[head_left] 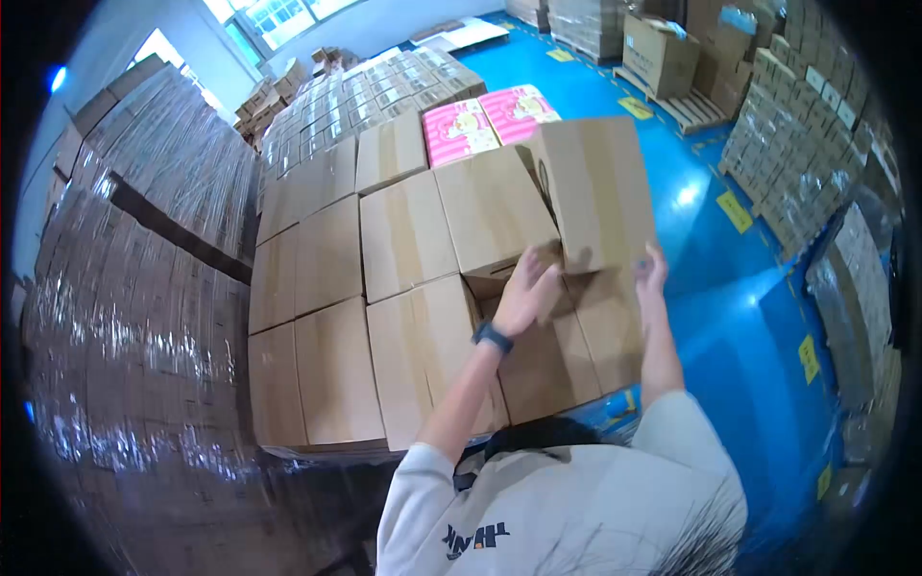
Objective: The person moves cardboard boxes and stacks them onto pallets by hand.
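A brown cardboard box [594, 187] stands tilted on its edge above a gap in the top layer of a stack of cardboard boxes [327, 365]. My left hand [526, 288], with a dark wristband, presses against the box's lower left edge with its fingers spread. At the box's lower right corner, my right hand [651, 274] holds the side. Both arms reach forward from my light grey sleeves. Two pink printed boxes [488, 120] lie just behind the tilted box.
Shrink-wrapped pallets of boxes [144, 288] rise on the left. The blue floor [730, 317] with yellow markings runs along the right. More stacked cartons [807, 125] and a box on a wooden pallet [663, 58] stand at the far right.
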The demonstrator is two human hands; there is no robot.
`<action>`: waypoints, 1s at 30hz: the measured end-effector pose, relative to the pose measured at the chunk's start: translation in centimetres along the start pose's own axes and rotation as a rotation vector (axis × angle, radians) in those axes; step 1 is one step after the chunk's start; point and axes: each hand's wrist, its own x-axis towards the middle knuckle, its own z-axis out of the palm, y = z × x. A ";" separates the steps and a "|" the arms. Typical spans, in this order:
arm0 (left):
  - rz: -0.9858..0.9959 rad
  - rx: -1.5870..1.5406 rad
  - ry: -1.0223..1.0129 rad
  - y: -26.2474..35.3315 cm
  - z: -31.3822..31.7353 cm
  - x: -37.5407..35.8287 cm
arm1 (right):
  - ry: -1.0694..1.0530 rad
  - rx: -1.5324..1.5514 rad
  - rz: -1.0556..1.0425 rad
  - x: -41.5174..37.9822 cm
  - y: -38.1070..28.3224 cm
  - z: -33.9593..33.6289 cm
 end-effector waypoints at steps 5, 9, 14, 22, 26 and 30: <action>0.121 -0.155 0.015 2.2 4.5 6.8 | -0.258 -0.237 0.006 -3.6 -2.4 -4.1; 0.356 0.226 0.076 -2.2 6.1 6.9 | -0.288 -0.424 0.083 -3.3 -5.5 -7.8; 0.368 0.471 0.229 -3.4 9.0 0.7 | -0.169 -0.088 0.080 -5.4 -4.8 -4.5; 0.247 0.576 0.080 5.9 7.5 -14.1 | -0.222 -0.544 0.026 -20.1 -11.7 -7.2; 0.120 0.699 0.031 2.1 4.4 -18.3 | -0.352 -0.713 0.398 -23.2 -10.6 -9.0; 0.001 1.118 -0.055 2.5 1.4 -19.8 | -0.472 -0.522 0.395 -25.8 -6.1 -1.4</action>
